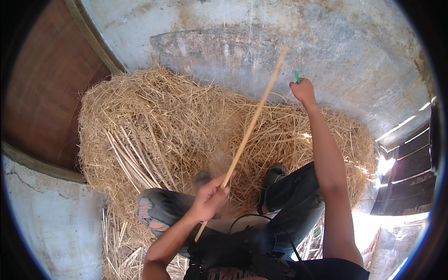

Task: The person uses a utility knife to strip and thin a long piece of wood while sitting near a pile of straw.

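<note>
Straw pile [186,121] on, apparently, concrete floor [326,42]

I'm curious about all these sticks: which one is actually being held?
The long pale stick gripped in the left hand, slanting up over the straw pile. The other sticks lie loose on the straw.

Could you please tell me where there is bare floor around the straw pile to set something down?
Bare concrete floor lies beyond the straw pile, past the right hand holding a green-handled tool. Another bare patch sits at lower left, below the wooden door. The middle is crowded: straw, the knees, and the left hand gripping a long stick.
</note>
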`<state>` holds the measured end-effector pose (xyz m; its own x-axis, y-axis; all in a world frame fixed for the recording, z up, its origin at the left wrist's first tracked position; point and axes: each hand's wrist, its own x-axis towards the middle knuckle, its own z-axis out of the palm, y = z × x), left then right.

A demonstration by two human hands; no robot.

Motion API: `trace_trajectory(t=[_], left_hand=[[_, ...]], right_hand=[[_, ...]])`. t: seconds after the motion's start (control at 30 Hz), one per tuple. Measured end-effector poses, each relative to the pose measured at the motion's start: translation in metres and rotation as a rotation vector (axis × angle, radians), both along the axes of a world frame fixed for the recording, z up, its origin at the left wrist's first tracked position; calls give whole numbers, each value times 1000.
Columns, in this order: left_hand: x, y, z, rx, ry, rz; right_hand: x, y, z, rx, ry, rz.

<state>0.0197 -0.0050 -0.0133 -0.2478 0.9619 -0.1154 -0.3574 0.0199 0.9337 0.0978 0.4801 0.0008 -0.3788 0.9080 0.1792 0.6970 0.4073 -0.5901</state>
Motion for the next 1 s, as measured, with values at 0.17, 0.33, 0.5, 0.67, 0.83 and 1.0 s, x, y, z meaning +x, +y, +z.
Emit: trace_trajectory(t=[0.17,0.33,0.5,0.67,0.83,1.0], left_hand=[[-13,2,7,-22,-231,113],[-6,13,5,-33,-173,87],[1,20,-6,-42,-80,37],[1,21,-9,-62,-45,34],[-1,22,-17,-22,-8,80],[0,23,-13,-44,21,190]], right_hand=[[-2,-52,30,-294,234,129],[-19,-144,50,-448,212,424],[-39,-206,45,-574,136,760],[-42,-203,37,-597,258,746],[-35,-184,44,-520,369,631],[-20,-182,62,-313,-160,704]])
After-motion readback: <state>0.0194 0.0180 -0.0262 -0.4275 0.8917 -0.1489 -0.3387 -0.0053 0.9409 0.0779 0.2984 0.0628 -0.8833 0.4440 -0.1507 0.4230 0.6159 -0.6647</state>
